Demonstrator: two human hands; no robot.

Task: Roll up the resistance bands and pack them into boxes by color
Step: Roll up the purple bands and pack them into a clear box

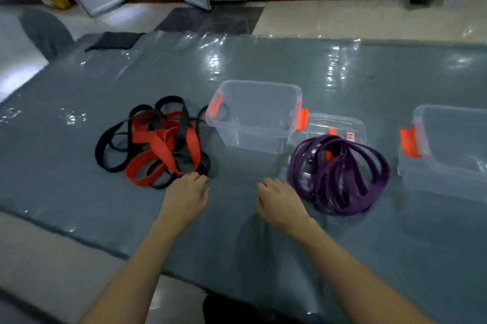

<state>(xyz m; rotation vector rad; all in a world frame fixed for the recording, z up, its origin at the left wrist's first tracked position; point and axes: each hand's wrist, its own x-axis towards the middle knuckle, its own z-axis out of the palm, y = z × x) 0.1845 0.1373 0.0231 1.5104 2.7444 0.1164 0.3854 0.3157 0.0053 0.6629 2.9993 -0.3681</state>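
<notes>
Sprawling on the table (66,165) just beyond the left hand (185,197), whose relaxed fingers hold nothing, the red and black bands (158,144) lie nearest that hand, while the right hand (280,202), loosely curled and empty, sits just beside the purple bands (342,209).

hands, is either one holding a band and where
Nothing is held. The left hand is open, fingertips at the near edge of the red and black bands; the right hand is open beside the purple bands.
</notes>
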